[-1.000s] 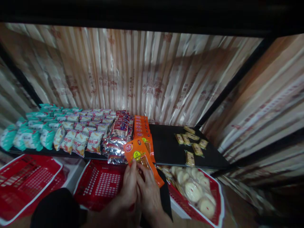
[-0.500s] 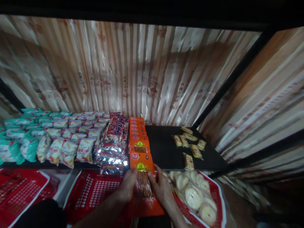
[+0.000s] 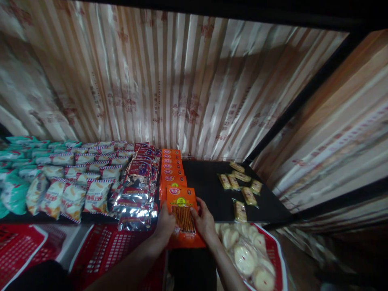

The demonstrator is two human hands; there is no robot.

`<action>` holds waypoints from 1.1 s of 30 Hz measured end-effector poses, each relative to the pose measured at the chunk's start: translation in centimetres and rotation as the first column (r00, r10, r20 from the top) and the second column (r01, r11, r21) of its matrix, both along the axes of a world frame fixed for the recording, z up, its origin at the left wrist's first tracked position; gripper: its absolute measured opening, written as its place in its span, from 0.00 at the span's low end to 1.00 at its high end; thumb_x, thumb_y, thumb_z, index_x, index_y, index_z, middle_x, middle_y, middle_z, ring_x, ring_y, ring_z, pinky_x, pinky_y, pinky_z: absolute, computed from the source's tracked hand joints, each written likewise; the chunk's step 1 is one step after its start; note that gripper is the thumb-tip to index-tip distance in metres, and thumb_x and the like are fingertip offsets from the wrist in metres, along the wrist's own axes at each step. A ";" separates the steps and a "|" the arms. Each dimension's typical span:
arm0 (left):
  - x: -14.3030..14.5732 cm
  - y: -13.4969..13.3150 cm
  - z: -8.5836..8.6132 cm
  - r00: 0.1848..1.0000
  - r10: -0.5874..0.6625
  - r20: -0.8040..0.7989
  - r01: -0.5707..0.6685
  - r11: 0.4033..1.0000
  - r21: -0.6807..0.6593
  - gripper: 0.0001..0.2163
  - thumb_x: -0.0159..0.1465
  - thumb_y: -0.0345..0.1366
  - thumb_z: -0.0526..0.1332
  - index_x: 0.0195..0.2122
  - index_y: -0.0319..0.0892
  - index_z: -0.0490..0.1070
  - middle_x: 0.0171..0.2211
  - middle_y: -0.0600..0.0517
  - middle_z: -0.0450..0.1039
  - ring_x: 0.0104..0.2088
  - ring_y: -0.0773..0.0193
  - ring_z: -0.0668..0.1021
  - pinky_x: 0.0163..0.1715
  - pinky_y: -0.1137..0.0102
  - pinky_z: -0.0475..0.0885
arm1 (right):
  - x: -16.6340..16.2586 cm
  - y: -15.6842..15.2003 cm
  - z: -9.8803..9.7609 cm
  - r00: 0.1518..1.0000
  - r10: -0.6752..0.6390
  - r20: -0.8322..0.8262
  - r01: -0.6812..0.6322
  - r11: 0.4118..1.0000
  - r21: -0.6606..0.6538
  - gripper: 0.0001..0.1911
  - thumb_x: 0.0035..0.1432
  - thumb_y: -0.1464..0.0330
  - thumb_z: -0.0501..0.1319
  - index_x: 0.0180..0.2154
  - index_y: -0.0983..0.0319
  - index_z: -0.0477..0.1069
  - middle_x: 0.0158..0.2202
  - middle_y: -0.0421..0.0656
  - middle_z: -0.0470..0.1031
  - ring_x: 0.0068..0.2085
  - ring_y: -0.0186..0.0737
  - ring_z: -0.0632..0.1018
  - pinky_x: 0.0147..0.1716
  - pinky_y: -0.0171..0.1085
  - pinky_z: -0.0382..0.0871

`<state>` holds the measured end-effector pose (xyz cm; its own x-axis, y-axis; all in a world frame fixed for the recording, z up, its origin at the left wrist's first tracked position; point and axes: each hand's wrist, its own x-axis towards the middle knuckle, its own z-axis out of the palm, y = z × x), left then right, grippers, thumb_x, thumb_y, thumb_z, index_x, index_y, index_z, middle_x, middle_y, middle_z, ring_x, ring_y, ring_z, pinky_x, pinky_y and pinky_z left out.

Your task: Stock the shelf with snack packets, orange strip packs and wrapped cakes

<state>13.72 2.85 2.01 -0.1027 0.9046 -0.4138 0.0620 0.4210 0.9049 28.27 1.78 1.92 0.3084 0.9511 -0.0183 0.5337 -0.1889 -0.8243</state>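
Between my two hands is an orange snack packet (image 3: 185,238) with a clear window showing brown sticks. My left hand (image 3: 165,221) grips its left edge, and my right hand (image 3: 203,220) closes on the right edge with the thumb on the front. The packet's upper part overlaps the front of a row of matching orange packets (image 3: 171,166) on the black shelf. Left of that row lean maroon-and-silver packets (image 3: 138,173). Whether the held packet rests on the shelf, I cannot tell.
White snack bags (image 3: 97,196) and teal bags (image 3: 14,192) fill the shelf's left side. Small yellow wrapped snacks (image 3: 249,196) lie scattered on the black shelf (image 3: 203,178) at right. Below are red baskets (image 3: 100,250) and bagged round pale cakes (image 3: 244,256). A dark post (image 3: 297,101) slants at right.
Both hands have pushed the orange packet forward and up, closer over the front of the row. The camera view has shifted slightly, so the left-hand goods sit farther left.
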 end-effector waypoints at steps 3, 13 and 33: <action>0.1 1.5 -0.7 0.949 -0.008 -0.316 0.036 0.996 0.085 0.30 0.54 0.23 0.52 0.60 0.29 0.54 0.57 0.36 0.62 0.57 0.57 0.67 0.57 0.67 0.61 | -0.3 1.8 -0.3 0.997 0.033 0.075 -0.032 0.999 -0.008 0.25 0.54 0.65 0.53 0.54 0.66 0.63 0.42 0.49 0.77 0.42 0.43 0.78 0.43 0.38 0.69; 0.4 1.5 -2.2 0.557 -0.023 -0.830 0.334 0.921 0.199 0.25 0.55 0.28 0.53 0.55 0.34 0.66 0.61 0.39 0.57 0.61 0.46 0.60 0.59 0.55 0.56 | -1.2 3.4 -1.3 0.940 0.126 0.316 -0.114 0.992 -0.056 0.22 0.59 0.70 0.51 0.54 0.68 0.65 0.47 0.51 0.74 0.47 0.42 0.76 0.49 0.36 0.67; 0.5 2.9 -3.6 0.443 -0.079 -0.893 0.560 0.802 0.207 0.24 0.60 0.34 0.53 0.59 0.40 0.62 0.63 0.42 0.54 0.63 0.49 0.56 0.60 0.54 0.55 | -0.8 7.3 -0.6 0.939 0.094 0.332 -0.014 0.971 -0.237 0.20 0.61 0.66 0.50 0.54 0.65 0.64 0.43 0.49 0.77 0.43 0.42 0.78 0.40 0.35 0.67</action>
<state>14.26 5.79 -1.61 0.1716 0.9786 0.1140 0.8966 -0.2030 0.3935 27.42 9.03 1.34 0.2826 0.9490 -0.1395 0.7876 -0.3126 -0.5310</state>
